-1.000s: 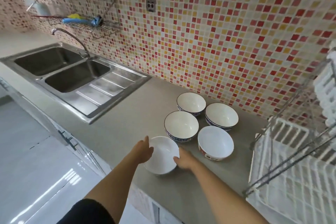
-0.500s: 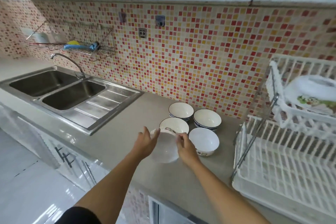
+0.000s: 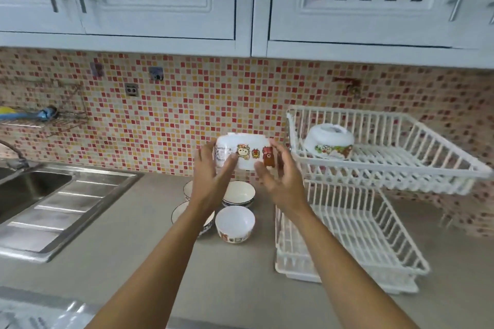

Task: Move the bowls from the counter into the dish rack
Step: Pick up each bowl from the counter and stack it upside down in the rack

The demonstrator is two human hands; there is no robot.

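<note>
Rack (image 3: 385, 168) stands white and two-tiered at right, one bowl already upturned (image 3: 329, 141) on its upper shelf. Counter (image 3: 128, 243) near its left side still carries four bowls (image 3: 234, 224). A second ago you were taking the fifth off the counter; now you hold that cartoon bowl (image 3: 244, 152) inverted at shelf height, just left of the rack. Left hand (image 3: 211, 181) and right hand (image 3: 280, 181) cup its sides, fingers spread. By this showing, one is racked and one is about to be.
</note>
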